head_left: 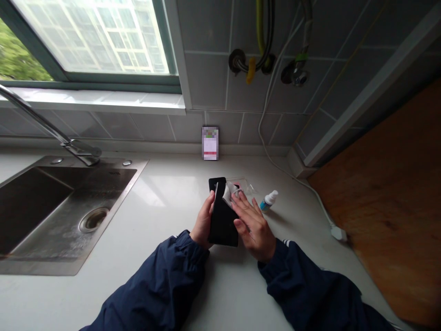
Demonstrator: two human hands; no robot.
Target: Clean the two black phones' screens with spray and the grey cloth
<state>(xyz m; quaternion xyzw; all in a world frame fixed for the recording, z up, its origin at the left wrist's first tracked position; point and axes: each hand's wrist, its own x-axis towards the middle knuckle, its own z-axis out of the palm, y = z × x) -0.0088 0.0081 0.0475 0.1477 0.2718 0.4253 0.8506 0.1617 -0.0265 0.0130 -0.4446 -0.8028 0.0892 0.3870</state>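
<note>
White stone countertop [165, 202] gives open room on the left, up to the steel sink [51, 216]. Left hand [203, 220] is closed around the edge of a black phone [223, 225], holding it tilted; contact with the counter cannot be confirmed. Right hand [253, 225] is partly open, its fingers [241, 197] on a white cloth [229, 194] at the phone's far end; firmness of hold cannot be determined. Directly beyond sit a black flat piece [216, 185] and a clear plastic tray [245, 187]. A small spray bottle [268, 201] stands just right of the right hand. Further right, a white cable [303, 184] runs along the counter toward a wooden board [382, 193].
</note>
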